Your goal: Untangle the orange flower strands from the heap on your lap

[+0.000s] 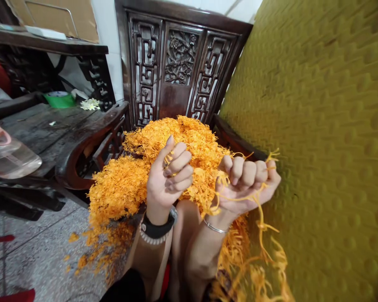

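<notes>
Orange strand [262,227] across right grip [247,182], trailing below

The left hand [171,178] curls closed over a bit of orange strand [169,158]; the right hand [248,180] holds a long knotted strand [261,227] that dangles below it. Behind both, a heap of tangled orange strands [173,132] rests on a dark wooden chair with carved back [176,100]; loose tufts [82,262] lie on the speckled floor [47,241]. To the left, a planked worktop [28,121] carries a clear pink-handled bottle [14,158], a green tape roll [60,100] and white flowers [90,104]. A dimpled mustard panel [321,126] fills the right side.
</notes>
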Tool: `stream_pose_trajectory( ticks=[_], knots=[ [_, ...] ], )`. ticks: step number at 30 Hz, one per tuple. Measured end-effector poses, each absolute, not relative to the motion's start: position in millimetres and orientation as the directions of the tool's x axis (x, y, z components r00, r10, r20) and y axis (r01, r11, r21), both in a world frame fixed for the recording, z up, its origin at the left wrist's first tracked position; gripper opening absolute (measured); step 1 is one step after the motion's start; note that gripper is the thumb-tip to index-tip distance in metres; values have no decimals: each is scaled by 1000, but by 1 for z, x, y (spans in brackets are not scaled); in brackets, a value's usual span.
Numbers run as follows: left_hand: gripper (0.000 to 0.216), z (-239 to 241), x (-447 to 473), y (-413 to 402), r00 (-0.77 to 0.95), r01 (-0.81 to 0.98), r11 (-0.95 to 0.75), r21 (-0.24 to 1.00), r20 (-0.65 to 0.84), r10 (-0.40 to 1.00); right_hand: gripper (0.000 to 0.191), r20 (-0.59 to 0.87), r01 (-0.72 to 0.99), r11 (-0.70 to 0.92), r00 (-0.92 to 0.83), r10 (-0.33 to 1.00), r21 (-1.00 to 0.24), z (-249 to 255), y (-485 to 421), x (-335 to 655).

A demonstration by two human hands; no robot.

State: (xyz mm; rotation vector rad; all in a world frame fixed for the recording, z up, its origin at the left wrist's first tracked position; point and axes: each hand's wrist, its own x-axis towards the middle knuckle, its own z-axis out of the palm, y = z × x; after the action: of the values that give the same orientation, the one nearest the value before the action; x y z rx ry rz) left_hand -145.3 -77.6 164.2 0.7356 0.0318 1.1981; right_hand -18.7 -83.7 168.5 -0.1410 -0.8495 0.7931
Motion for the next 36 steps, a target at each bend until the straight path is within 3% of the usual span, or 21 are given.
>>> stream_pose_trajectory(
  ticks=[4,7,9,11,16,18,21,24,26,29,33,36],
  knots=[
    [35,163,-148,-73,437,-810,164,563,392,809,48,506,-636,733,561,655,-242,169,-84,-10],
    [23,157,-144,-68,361,-752,32,659,370,856,46,457,-699,703,587,668,-131,169,-89,-9],
    [21,154,-141,-65,329,-673,-45,739,353,876,45,472,-714,688,566,676,-129,169,-91,-9],
    [18,152,-138,-64,343,-611,-78,788,353,870,45,520,-690,699,534,667,-188,170,-90,-9],
    [16,156,-137,-75,467,-633,-35,773,417,780,46,582,-563,664,354,732,-493,173,-87,-8],
    [18,158,-138,-79,526,-577,-71,814,436,730,46,572,-538,644,324,753,-544,172,-86,-8],
    [32,157,-136,-80,621,-326,-255,910,410,668,43,542,-495,596,267,797,-632,169,-86,-10],
    [44,155,-131,-75,671,-138,-411,901,390,631,42,518,-437,556,216,828,-707,165,-87,-12],
    [47,156,-127,-73,737,-139,-428,893,382,558,43,513,-416,542,192,837,-730,163,-85,-13],
    [36,160,-122,-76,792,-188,-393,900,375,481,42,496,-424,504,140,857,-752,160,-79,-12],
    [23,157,-118,-85,680,-331,-190,924,373,631,50,450,-390,451,99,888,-803,157,-70,-13],
    [20,143,-118,-89,465,-457,-122,881,354,811,51,372,-178,388,118,921,-904,158,-75,-17]
  ],
)
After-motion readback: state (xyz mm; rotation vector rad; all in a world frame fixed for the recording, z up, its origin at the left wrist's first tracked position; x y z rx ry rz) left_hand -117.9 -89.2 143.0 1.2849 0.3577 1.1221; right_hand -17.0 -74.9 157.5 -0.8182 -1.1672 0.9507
